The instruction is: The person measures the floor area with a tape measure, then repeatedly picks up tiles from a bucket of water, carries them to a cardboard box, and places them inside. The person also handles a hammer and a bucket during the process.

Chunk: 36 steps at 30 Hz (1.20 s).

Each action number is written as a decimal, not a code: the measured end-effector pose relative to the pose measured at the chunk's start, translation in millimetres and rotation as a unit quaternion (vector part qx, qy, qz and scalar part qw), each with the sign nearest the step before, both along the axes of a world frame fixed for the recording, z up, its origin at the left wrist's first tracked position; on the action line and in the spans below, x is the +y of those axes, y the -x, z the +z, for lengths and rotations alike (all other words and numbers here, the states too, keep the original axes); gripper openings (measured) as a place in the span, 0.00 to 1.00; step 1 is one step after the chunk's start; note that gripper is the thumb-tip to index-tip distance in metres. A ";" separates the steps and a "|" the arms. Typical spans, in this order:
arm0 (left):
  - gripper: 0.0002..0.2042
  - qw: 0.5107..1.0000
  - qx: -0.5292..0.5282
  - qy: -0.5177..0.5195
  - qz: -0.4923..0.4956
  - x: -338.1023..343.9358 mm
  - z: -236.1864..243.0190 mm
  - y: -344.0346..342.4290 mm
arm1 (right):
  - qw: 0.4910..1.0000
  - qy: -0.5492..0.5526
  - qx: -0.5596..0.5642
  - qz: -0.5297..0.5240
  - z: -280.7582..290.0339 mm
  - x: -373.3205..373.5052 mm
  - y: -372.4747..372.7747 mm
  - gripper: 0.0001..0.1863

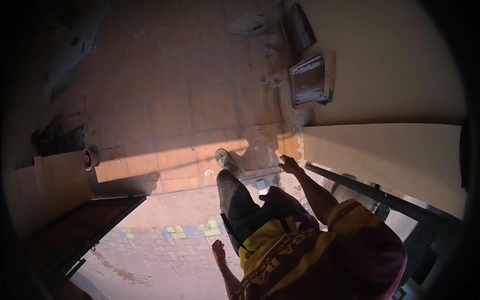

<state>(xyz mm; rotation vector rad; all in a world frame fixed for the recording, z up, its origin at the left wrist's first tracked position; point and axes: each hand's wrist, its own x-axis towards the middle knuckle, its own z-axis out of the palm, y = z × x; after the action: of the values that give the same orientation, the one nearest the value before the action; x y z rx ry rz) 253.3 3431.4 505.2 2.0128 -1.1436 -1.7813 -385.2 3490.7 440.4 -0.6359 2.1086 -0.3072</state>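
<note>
My left hand (218, 251) hangs low beside my body, its fingers curled in with nothing visible in them. Stretched forward on the other side, my right hand (289, 164) is loosely bent, fingers a little apart, holding nothing that shows. It is nearest to the doorway's right side and touches nothing I can make out. One shoe (223, 159) is set forward on the tiled floor (200, 110), just past the threshold. Dark trousers (237, 197) and a maroon and yellow top (320, 250) cover my legs and body.
A dark metal door (90, 230) stands to the left, near a round red-centred object (88, 160). Cartons (310, 82) lean along the right wall. A pale, rounded object (247, 23) lies farther in. Patterned paving (150, 250) runs outside the threshold.
</note>
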 end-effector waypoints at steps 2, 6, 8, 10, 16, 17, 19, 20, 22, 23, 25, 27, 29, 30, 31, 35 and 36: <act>0.31 0.996 0.018 0.090 -0.006 -146.4 75.8 82.5 | 0.997 -0.041 0.023 -0.060 11.6 16.4 32.6 0.33; 0.25 0.981 0.042 0.188 -0.002 -346.8 168.8 158.1 | 0.982 -0.013 0.084 -0.168 25.9 6.9 107.7 0.35; 0.25 0.977 0.010 0.212 -0.037 -395.2 199.6 196.4 | 0.968 0.017 0.096 -0.230 31.1 -14.3 149.0 0.36; 0.26 0.978 -0.023 0.191 -0.078 -420.2 205.8 220.1 | 0.957 0.041 0.114 -0.265 25.0 -36.0 193.3 0.35; 0.13 0.949 -0.148 0.027 -0.276 -357.0 131.3 250.5 | 0.935 0.108 0.189 -0.280 -61.8 -39.0 381.3 0.32; 0.22 0.936 -0.173 -0.020 -0.305 -337.3 128.8 233.9 | 0.937 0.104 0.192 -0.273 -74.4 -51.1 406.0 0.33; 0.17 0.935 -0.233 -0.106 -0.246 -294.4 144.1 253.3 | 0.935 0.076 0.220 -0.268 -92.5 -43.9 453.4 0.34; 0.19 0.924 -0.263 -0.156 -0.229 -274.8 157.8 266.1 | 0.934 0.067 0.235 -0.262 -101.4 -47.1 481.2 0.34; 0.18 0.917 -0.278 -0.249 -0.139 -233.3 191.3 289.9 | 0.904 0.070 0.327 -0.267 -121.5 -70.7 529.2 0.33; 0.18 0.902 -0.298 -0.290 -0.118 -217.6 207.3 296.9 | 0.886 0.059 0.373 -0.271 -129.8 -69.0 543.7 0.33; 0.18 0.878 -0.344 -0.317 -0.103 -196.7 236.1 348.4 | 0.868 0.031 0.377 -0.322 -141.6 -80.8 571.3 0.34; 0.19 0.868 -0.363 -0.323 -0.102 -192.7 252.2 396.4 | 0.853 -0.015 0.405 -0.328 -152.6 -83.8 588.6 0.36; 0.19 0.867 -0.371 -0.316 -0.107 -196.4 266.9 438.9 | 0.843 -0.069 0.446 -0.292 -161.7 -90.4 596.4 0.38; 0.19 0.866 -0.375 -0.313 -0.108 -200.6 276.5 456.9 | 0.862 -0.112 0.364 -0.334 -163.2 -89.7 598.2 0.40; 0.19 0.867 -0.374 -0.309 -0.110 -203.9 281.3 475.1 | 0.870 -0.152 0.285 -0.373 -168.3 -85.9 608.3 0.42; 0.20 0.868 -0.375 -0.302 -0.119 -220.6 301.7 532.4 | 0.818 -0.191 0.456 -0.294 -206.2 -83.7 600.7 0.45; 0.20 0.868 -0.377 -0.300 -0.121 -222.2 307.2 541.5 | 0.820 -0.234 0.445 -0.274 -211.7 -84.1 596.6 0.45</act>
<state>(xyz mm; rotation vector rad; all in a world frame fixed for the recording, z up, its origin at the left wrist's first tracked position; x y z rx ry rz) -288.3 3209.2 812.4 3.2677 -1.1332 -1.6098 -981.8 3406.6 228.6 0.2236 3.0983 0.2798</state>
